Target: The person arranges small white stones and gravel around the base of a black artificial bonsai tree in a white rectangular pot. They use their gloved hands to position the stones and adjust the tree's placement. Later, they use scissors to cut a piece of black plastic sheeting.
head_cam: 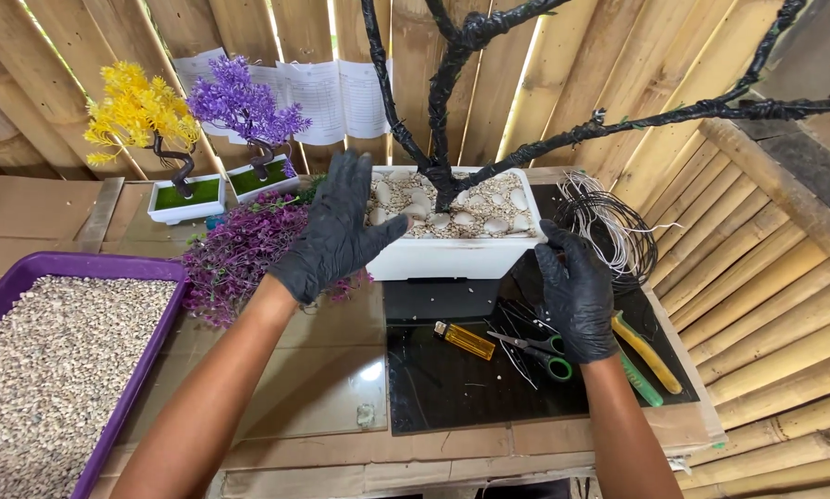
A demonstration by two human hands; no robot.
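Note:
Both my hands wear black gloves. My left hand (333, 231) hovers with fingers spread in front of the left end of a white rectangular planter (452, 257) filled with pale pebbles, holding nothing. My right hand (574, 294) rests at the planter's right front corner, fingers curled, with nothing visibly in it. A black wrapped tree trunk (442, 102) with bare branches rises from the planter. The planter stands on a black mat (461, 388).
A yellow lighter (466, 340), green-handled scissors (539, 351) and yellow-and-green pliers (650, 356) lie on the mat. A wire coil (609, 226) sits to the right. Purple foliage (239, 254), two small potted trees (188, 199) and a purple gravel tray (54, 370) are to the left. Bamboo walls surround.

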